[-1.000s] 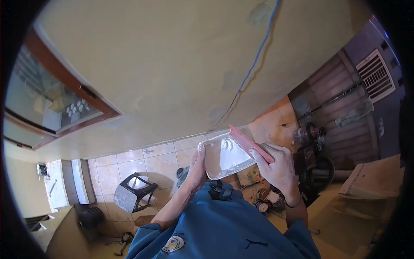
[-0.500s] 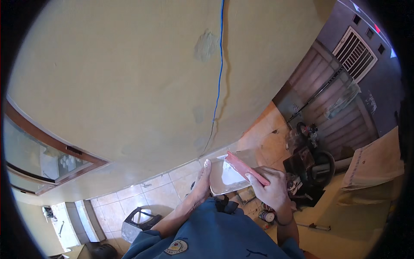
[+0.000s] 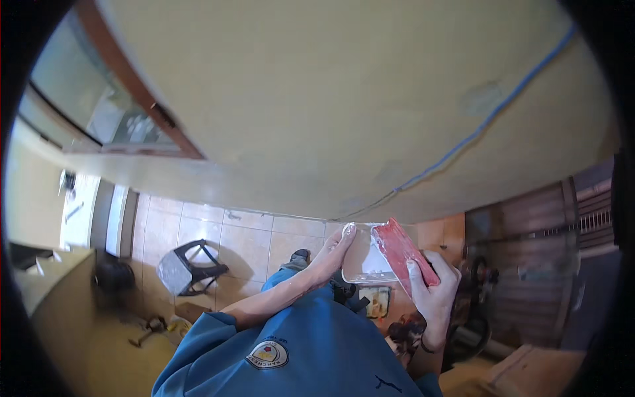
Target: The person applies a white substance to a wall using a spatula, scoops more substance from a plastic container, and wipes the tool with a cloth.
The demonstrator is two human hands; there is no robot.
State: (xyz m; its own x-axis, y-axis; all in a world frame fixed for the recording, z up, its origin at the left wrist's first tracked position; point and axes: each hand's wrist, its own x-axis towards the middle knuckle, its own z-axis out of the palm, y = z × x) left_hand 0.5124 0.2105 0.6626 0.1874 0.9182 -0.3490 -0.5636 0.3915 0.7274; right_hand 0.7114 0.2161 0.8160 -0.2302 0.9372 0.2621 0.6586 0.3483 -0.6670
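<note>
My left hand (image 3: 335, 253) grips the left side of a shallow whitish tray (image 3: 357, 255), with the thumb over its rim. White paste (image 3: 378, 260) lies in the tray, and some is smeared on my left thumb. In my right hand (image 3: 434, 283) is a flat red scraper (image 3: 399, 250), held with the thumb on its face and the fingers behind. The scraper slants over the tray's right side and hides part of it. White residue marks the scraper's left edge; whether it touches the tray I cannot tell.
A yellowish wall (image 3: 297, 119) stands ahead, with a blue cable (image 3: 476, 135) and a greyish patch (image 3: 481, 99). At left is a brown-framed window (image 3: 142, 86). A dark stool (image 3: 196, 268) is on the tiled floor (image 3: 248, 241). Dark clutter and a wheel (image 3: 471, 337) lie to the right.
The view has swung left, so the window and stool sit further in and the cable slants. The scraper has turned to show its broad face. Both hands keep their holds.
</note>
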